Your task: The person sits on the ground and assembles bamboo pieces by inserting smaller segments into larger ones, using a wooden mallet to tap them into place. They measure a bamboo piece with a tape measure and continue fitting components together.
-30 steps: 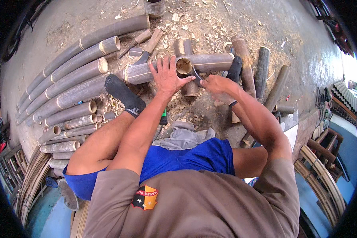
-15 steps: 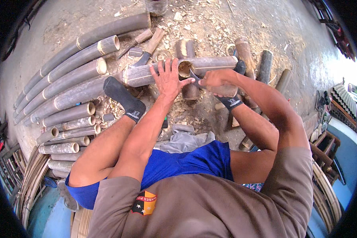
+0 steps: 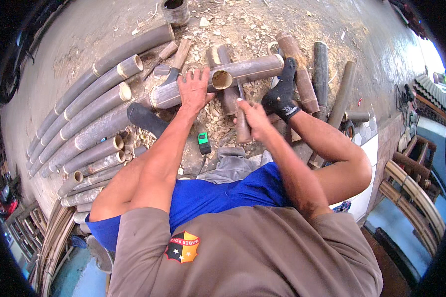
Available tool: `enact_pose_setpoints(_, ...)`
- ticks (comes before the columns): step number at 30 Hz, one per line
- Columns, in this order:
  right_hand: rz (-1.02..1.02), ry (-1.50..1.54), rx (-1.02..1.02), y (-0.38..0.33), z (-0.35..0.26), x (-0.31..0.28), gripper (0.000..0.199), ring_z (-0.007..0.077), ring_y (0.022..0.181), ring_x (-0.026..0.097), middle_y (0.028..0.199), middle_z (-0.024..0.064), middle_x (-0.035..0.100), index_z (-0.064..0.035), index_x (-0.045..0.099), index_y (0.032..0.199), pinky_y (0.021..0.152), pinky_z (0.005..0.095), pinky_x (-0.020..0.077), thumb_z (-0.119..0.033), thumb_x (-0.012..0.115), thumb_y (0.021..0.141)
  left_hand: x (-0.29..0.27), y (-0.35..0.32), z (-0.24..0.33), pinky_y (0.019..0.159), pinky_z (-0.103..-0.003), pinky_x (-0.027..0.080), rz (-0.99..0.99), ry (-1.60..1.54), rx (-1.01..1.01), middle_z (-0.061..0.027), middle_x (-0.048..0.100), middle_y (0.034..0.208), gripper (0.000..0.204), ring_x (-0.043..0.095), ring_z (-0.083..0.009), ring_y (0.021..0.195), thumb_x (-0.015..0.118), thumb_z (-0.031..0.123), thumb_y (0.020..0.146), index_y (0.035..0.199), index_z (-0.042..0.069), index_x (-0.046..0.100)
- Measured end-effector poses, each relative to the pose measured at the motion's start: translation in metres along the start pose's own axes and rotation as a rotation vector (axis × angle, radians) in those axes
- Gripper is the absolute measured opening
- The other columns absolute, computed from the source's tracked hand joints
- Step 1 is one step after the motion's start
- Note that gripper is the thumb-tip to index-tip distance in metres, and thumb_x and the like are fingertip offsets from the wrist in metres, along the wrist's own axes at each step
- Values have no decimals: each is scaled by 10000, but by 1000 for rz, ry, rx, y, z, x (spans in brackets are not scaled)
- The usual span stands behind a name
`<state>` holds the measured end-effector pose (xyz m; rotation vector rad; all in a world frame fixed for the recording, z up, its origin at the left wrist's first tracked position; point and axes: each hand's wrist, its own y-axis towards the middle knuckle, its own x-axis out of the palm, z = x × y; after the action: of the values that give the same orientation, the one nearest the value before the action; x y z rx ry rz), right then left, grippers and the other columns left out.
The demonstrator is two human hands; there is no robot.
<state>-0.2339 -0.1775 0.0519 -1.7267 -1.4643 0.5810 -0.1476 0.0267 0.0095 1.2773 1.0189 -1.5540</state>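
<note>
A long bamboo pole (image 3: 255, 69) with a round hole (image 3: 222, 79) cut in its side lies across in front of me, over a shorter bamboo piece (image 3: 218, 55). My left hand (image 3: 194, 89) rests on the pole just left of the hole, its fingers spread. In my closed right hand (image 3: 252, 118) is a knife (image 3: 243, 129) with a thick wooden handle. Its narrow dark blade points away from me and touches or crosses the pole's near side, right of the hole; exact contact I cannot tell. My socked right foot (image 3: 281, 89) is near the pole's right end.
Several bamboo poles (image 3: 104, 101) lie side by side at left. Two wooden-handled tools (image 3: 181, 53) lie beyond the pole. A green and black tape measure (image 3: 203, 142) and grey cloth (image 3: 233, 166) are nearer me. More bamboo pieces (image 3: 320, 74) lie right, among wood chips.
My right hand has turned the knife from slanting at the hole to upright beside it, and my right elbow has come inward. My left hand stays on the pole. The view has shifted.
</note>
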Motion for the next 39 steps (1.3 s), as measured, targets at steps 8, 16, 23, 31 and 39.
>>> enact_pose_setpoints(8, 14, 510, 114, 14, 67, 84, 266, 256, 556, 621, 699, 96, 594, -67, 553, 1006, 513, 441, 557, -307, 666, 992, -4, 9, -12, 1147, -620, 278, -161, -202, 34, -173, 459, 1549, 1057, 428, -376, 1412, 728, 679, 731, 1577, 151, 378)
enact_pose_setpoints(16, 129, 609, 8, 28, 80, 119, 256, 253, 583, 615, 768, 100, 599, -43, 559, 1050, 513, 434, 538, -287, 623, 1010, -10, 14, -9, 1147, -634, 272, -192, -220, 19, -153, 467, 1547, 1066, 429, -374, 1414, 793, 658, 723, 1575, 167, 382)
enact_pose_setpoints(23, 218, 596, -58, 38, 85, 123, 252, 234, 591, 609, 825, 89, 605, -15, 568, 1123, 528, 407, 515, -241, 589, 1015, -16, 8, 1, 1138, -621, 292, -159, -232, -49, -109, 514, 1501, 1053, 474, -349, 1377, 827, 660, 685, 1538, 175, 444)
enact_pose_setpoints(31, 489, 394, -245, 77, 102, 137, 377, 263, 870, 674, 1002, 175, 680, 90, 589, 1118, 754, 438, 547, -270, 601, 1004, -16, 9, 10, 1122, -597, 300, -74, -197, -106, -94, 563, 1449, 964, 501, -320, 1344, 819, 636, 717, 1503, 185, 490)
enact_pose_setpoints(39, 19, 416, -121, 4, 48, 54, 321, 241, 661, 660, 899, 104, 637, -71, 550, 1074, 609, 443, 585, -326, 710, 963, -2, 4, -8, 1073, -601, 372, -77, -119, 32, -113, 531, 1472, 974, 503, -332, 1341, 871, 461, 717, 1537, 187, 422)
